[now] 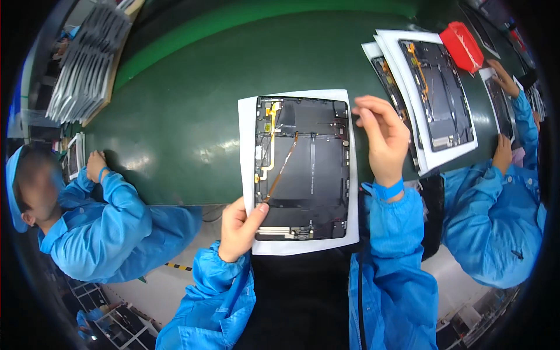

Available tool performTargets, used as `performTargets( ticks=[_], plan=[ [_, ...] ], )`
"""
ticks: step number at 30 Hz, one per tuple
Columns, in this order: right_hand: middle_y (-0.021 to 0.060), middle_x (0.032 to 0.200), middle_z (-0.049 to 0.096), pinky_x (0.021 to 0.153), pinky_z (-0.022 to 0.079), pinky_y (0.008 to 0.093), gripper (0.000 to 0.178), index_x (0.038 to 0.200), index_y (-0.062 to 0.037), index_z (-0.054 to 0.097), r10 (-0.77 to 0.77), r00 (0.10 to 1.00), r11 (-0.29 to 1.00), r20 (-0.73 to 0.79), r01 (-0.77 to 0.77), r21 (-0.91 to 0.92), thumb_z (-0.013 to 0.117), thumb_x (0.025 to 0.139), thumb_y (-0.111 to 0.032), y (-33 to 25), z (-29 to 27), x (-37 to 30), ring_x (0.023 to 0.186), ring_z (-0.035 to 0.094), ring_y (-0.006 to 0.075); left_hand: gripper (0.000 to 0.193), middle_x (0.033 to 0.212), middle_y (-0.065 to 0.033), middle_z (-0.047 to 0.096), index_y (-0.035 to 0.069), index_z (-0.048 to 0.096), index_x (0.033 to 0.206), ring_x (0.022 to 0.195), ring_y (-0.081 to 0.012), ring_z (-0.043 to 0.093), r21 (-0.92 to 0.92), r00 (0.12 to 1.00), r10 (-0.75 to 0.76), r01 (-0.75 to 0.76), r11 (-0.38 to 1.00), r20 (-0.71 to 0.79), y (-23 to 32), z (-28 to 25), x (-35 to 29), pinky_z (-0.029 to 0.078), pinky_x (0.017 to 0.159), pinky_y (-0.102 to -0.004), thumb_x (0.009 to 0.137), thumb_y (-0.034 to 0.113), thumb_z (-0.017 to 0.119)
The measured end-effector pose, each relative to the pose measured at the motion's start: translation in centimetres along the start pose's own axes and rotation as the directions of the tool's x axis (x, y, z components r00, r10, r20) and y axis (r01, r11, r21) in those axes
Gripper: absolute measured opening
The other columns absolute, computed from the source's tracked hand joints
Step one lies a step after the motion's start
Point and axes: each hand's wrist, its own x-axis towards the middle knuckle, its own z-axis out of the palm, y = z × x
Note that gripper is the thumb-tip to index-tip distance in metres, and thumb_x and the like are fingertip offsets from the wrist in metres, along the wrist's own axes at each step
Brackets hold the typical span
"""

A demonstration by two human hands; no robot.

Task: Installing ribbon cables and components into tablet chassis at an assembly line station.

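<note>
A black tablet housing point(326, 169) with its inside facing up lies on a white foam sheet point(248, 125) in front of me. A yellow-orange flex cable point(272, 143) runs down its left side, and a thin brown ribbon cable point(283, 166) slants across the middle. My left hand point(240, 227) grips the lower left edge of the housing and sheet, thumb on top near the ribbon cable's lower end. Just off the upper right edge, my right hand point(385, 134) is raised with fingers bent and thumb near them. Whether a tiny thing sits between those fingertips cannot be made out.
To the right, more tablet housings point(440, 93) lie stacked with white sheets, beside a red pouch point(462, 48). A tall stack of grey trays point(90, 64) stands far left on the green table point(186, 116). Co-workers in blue sit at left point(111, 227) and right point(496, 221).
</note>
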Motion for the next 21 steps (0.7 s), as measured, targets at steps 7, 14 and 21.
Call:
performTargets(
  ticks=[7,14,21],
  plan=[
    [0.0129,0.123,0.069,0.092,0.057,0.0302,0.017,0.118,0.0068,0.072,0.023,1.000,0.999,-0.020,-0.023,-0.022,0.063,0.105,0.004,-0.4,0.6,-0.3,0.101,0.070,0.0174,0.022,0.094,0.0031,0.071,-0.002,0.075,0.110,0.083,-0.0040,0.059,0.048,0.973,0.151,-0.145,0.988,-0.175,3.7,-6.3,8.1,0.047,0.073,-0.0230,0.108,0.018,0.070],
    [0.0120,0.115,0.074,0.082,0.059,0.0277,0.014,0.113,0.0058,0.074,-0.016,1.000,0.997,-0.008,0.016,-0.074,0.066,0.102,0.004,-0.1,0.7,0.0,0.095,0.073,0.0157,0.045,0.138,-0.0205,0.070,-0.003,0.062,0.147,0.128,-0.0253,0.067,0.748,0.748,0.559,-0.129,0.651,-0.358,4.2,-12.1,9.7,0.052,0.104,-0.0362,0.106,0.013,0.070],
    [0.0128,0.115,0.074,0.081,0.058,0.0279,0.013,0.111,0.0075,0.074,-0.018,0.999,0.996,0.036,0.021,-0.090,0.067,0.101,0.005,-0.3,1.2,0.0,0.092,0.073,0.0159,0.063,0.165,-0.0239,0.044,0.003,0.062,0.147,0.153,-0.0480,0.039,0.884,0.794,0.526,-0.442,0.153,0.306,2.6,-3.9,5.9,0.034,0.125,-0.0550,0.089,0.020,0.078]
  ],
)
